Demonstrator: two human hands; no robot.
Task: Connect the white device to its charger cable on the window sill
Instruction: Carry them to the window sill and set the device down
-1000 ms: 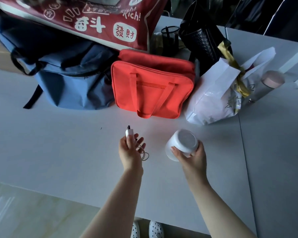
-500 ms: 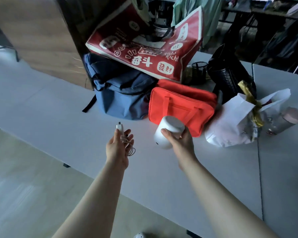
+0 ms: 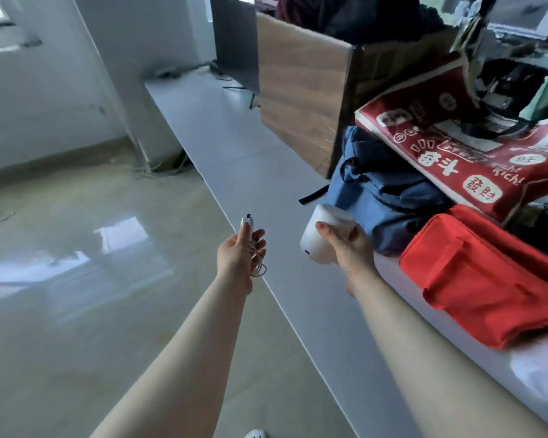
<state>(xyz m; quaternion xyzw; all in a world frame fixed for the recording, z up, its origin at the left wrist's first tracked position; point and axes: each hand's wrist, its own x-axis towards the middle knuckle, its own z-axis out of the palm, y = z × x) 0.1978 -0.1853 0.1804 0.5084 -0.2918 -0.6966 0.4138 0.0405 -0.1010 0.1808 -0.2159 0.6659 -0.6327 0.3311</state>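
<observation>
Left hand [image 3: 239, 257] pinches the charger cable [image 3: 256, 263] near its plug end: plug [image 3: 246, 221] sticks up past the fingertips, the rest of the cable bunched loose in the palm with a loop hanging below. Held over the floor, just off the edge of the white surface [image 3: 266, 172].

Right hand [image 3: 345, 248] wraps the white device [image 3: 321, 238], fingers closed round its side, a small dark port spot facing left toward the plug. Device is in the air above the surface, just in front of the blue backpack [image 3: 386, 191]. Plug and device are apart, not mated.

Risks, as judged:
- Hanging loop could snag or slip out, since only the plug end is really pinched.
- Both hands full, so lining up a small plug with a small port mid-air is fiddly; wrong orientation means forcing it.
- Smooth round device gripped one-handed could slide and drop.
- Frame is motion-blurred; port type can't be read.
- Red bag [image 3: 481, 279] and red printed bag [image 3: 475, 147] crowd the right side.
</observation>
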